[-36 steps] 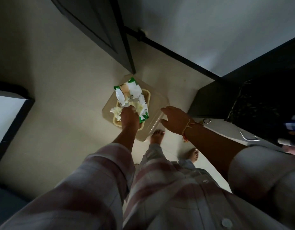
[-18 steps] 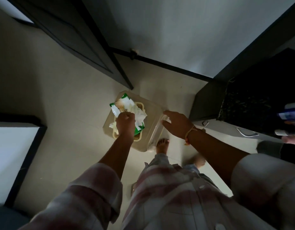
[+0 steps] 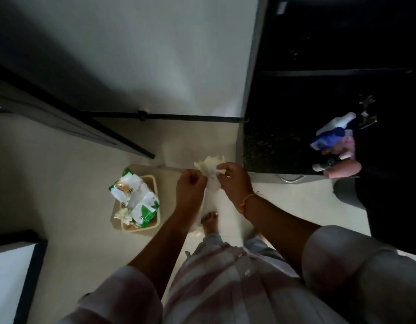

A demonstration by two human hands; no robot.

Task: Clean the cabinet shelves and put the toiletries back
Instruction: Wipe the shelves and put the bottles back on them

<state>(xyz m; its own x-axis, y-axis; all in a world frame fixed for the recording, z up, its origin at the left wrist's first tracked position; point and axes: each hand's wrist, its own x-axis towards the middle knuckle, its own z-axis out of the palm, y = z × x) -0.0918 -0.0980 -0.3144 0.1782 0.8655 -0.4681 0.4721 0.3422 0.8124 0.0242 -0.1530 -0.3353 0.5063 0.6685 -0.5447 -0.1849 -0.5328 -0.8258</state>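
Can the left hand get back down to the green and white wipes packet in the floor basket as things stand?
Probably yes, once freed. The left hand is pinching the crumpled wipe together with the right hand. The wipes packet lies on top of the yellow basket, below and to its left, with nothing between them.

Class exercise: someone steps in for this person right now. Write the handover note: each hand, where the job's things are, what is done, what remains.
Left hand: closed on one side of a crumpled white wipe.
Right hand: pinching the wipe's other side; both hands hold it above the floor.
White-and-green wipes pack: lying in the cream plastic basket on the floor, a used crumpled wipe beside it.
Toiletries: bottles on the dark countertop at right, not yet put back.
Done: a wipe is out of the pack.
Left: wipe the shelves (not in view), then return the toiletries.
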